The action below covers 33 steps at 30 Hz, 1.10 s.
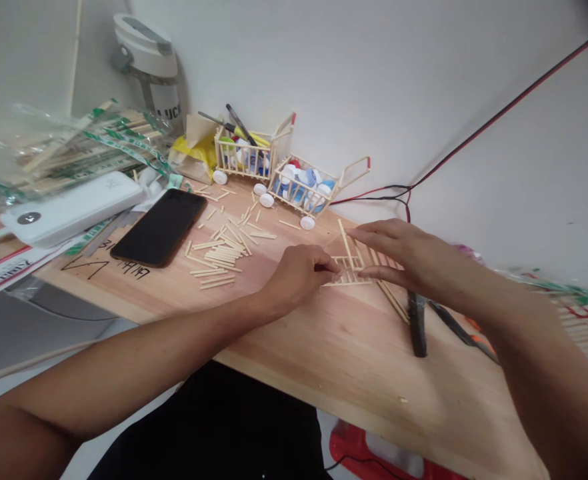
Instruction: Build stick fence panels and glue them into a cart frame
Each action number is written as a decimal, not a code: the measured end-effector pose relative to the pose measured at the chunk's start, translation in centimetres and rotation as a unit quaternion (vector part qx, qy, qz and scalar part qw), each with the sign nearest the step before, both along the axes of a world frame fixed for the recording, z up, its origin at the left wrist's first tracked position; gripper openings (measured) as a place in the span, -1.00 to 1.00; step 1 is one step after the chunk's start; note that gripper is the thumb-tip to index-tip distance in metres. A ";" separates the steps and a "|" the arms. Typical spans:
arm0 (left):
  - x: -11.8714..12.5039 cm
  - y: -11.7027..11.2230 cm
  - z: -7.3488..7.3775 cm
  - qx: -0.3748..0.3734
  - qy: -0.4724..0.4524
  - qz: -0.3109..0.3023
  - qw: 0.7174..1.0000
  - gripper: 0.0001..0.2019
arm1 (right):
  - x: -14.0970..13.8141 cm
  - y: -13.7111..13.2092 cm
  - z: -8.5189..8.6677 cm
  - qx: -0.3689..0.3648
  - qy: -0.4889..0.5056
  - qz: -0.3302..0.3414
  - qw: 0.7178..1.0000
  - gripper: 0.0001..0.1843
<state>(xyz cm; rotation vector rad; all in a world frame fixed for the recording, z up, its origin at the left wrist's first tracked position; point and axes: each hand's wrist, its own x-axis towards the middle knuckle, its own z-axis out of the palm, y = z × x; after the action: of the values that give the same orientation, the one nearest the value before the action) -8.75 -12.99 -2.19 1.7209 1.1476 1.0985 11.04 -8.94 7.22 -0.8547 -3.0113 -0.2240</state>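
Stick lattice frame (349,272), partly built, lying on the wooden surface (324,353), right hand (399,252) spread above it, left hand (299,275) curled at its edge, any pinch unclear; two wheeled stick carts (304,193) complete, loose sticks (219,257) unused.

A phone (159,227) lies face up on the wooden tabletop (439,400), just beside a white power bank (69,208). Two stick carts (299,193) loaded with bottle caps (310,177) stand near the wall (374,87). A bottle (149,67) stands behind the power bank, and a red-and-black cable (494,120) runs across the wall.
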 end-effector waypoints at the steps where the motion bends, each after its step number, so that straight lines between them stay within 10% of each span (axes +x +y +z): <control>1: 0.0 0.0 0.0 -0.001 -0.001 0.002 1.000 -0.88 | 0.0 0.0 0.0 0.000 0.000 0.000 1.000 -0.40; 33: -0.1 -0.1 0.2 0.002 0.007 0.000 1.000 -0.88 | 0.1 0.1 -0.1 -0.010 0.002 -0.005 1.000 -0.40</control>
<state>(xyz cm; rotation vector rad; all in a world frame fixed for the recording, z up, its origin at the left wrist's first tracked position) -8.82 -13.07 -2.03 1.7336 1.1542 1.0908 11.17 -8.89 7.14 -0.8721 -3.0112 -0.1921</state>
